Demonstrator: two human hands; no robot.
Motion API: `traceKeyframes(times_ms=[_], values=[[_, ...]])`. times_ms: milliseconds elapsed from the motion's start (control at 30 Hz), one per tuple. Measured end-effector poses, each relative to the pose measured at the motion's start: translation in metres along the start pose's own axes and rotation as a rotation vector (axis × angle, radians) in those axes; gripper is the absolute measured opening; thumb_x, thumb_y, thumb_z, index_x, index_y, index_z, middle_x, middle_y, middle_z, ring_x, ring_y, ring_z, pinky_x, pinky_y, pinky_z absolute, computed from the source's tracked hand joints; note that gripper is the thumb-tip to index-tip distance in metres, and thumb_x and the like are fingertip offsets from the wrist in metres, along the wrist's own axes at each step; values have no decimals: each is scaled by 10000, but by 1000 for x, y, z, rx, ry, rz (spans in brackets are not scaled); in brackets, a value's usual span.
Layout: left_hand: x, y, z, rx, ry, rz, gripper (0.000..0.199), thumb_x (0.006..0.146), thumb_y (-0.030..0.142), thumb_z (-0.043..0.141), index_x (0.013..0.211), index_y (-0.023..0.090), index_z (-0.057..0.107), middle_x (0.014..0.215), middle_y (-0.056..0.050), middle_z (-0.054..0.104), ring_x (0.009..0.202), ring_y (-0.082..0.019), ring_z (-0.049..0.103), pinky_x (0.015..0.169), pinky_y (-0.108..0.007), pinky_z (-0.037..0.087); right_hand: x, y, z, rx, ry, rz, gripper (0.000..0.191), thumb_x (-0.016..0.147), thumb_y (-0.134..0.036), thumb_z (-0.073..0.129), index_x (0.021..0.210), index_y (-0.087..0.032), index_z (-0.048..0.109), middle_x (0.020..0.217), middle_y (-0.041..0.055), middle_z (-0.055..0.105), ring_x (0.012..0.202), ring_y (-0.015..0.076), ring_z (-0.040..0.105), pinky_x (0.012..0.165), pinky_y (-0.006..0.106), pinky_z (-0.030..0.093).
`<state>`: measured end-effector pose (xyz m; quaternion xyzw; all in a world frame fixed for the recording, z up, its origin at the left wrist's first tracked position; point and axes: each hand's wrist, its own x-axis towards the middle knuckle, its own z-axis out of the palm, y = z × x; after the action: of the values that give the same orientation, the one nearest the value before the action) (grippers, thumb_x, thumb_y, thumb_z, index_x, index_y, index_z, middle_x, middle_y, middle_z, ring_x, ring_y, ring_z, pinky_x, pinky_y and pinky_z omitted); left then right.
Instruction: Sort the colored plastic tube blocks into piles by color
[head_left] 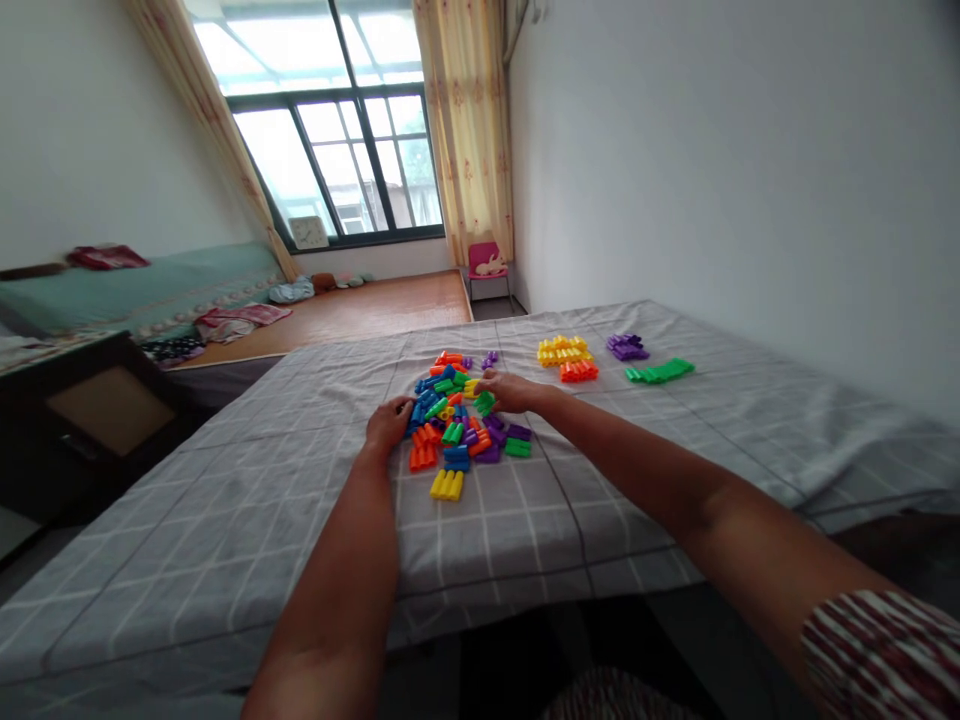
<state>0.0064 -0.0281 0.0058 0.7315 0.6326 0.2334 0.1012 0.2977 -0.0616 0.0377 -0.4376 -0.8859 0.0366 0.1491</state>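
Observation:
A pile of coloured plastic building pieces, shaped like short joined tubes, lies on a grey checked cloth [337,480]. At the pile's left edge rests my left hand [388,422], fingers loosely curved and a little apart, touching or close beside blue pieces [426,402]. My right hand [508,390] reaches over the right side, its fingertips closed at a yellow piece [471,388]. Just below those fingertips is a green piece [484,403]. Orange pieces [423,457] and a yellow three-tube piece [447,486] lie at the near side. Purple pieces [489,454] lie to the right.
Right of the pile are sorted groups: yellow pieces [562,350], orange pieces [579,371], purple pieces [627,347] and a green row [661,372]. A white wall [720,180] runs along the right. Beyond stand a pink chair [484,258] and a dark cabinet [82,420].

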Motion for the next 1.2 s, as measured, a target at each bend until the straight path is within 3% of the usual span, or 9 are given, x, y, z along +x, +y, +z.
traceKeyframes(times_ms=[100,200,333,467,533,633,967,1100,1200], values=[[0,0,-2,5,1,-8,381,888,419,434,1109,241,688,1074,-33,715,981,-196,634,760,-246,452,-16,3,-12,45,113,48,264,696,-72,662,946,-151,679,1039,83,631,846,158,615,764,256,472],[0,0,-3,10,-5,2,384,888,423,433,1106,239,689,1089,-33,712,994,-199,633,762,-247,456,-41,25,-26,181,262,145,195,742,-152,664,936,-171,668,935,40,682,747,132,627,714,246,482],[2,0,-4,32,-9,13,381,890,421,434,1113,244,687,1105,-37,708,1011,-207,630,784,-257,465,-97,86,-53,250,544,393,211,789,-319,646,946,-179,665,922,41,718,770,154,656,724,267,502],[4,-1,-5,67,-7,-3,386,893,416,424,1126,245,681,1102,-43,709,1015,-213,630,794,-264,468,-173,150,-66,79,807,816,272,792,-350,610,977,-157,662,927,94,726,858,212,666,770,316,498],[5,-2,-5,75,-9,-1,390,895,413,419,1130,242,679,1107,-45,707,1026,-215,628,799,-268,467,-205,169,-62,19,814,993,304,790,-378,599,1000,-167,664,891,91,729,836,228,667,749,329,490],[5,-2,-5,72,-12,5,396,892,417,418,1134,242,678,1119,-45,703,1035,-216,627,813,-272,467,-229,180,-54,-9,739,1089,323,789,-417,582,999,-188,672,874,73,732,824,232,667,705,318,476],[7,-6,-4,89,3,13,401,883,419,422,1129,239,682,1110,-42,706,1031,-218,634,821,-265,475,-220,161,-53,-220,546,1137,323,800,-467,540,972,-243,697,967,75,713,876,248,645,709,339,451],[7,-5,-4,90,-1,-1,403,883,420,423,1132,236,681,1108,-46,707,1026,-220,635,809,-266,476,-221,159,-55,-303,603,1081,327,823,-453,509,957,-226,702,1005,106,682,891,250,611,712,343,446],[5,-2,-6,87,-4,-5,392,881,420,429,1123,247,685,1098,-38,711,1010,-215,641,800,-261,479,-215,160,-54,-368,664,961,325,867,-392,468,1009,-201,690,1011,127,675,947,270,571,748,358,443]])
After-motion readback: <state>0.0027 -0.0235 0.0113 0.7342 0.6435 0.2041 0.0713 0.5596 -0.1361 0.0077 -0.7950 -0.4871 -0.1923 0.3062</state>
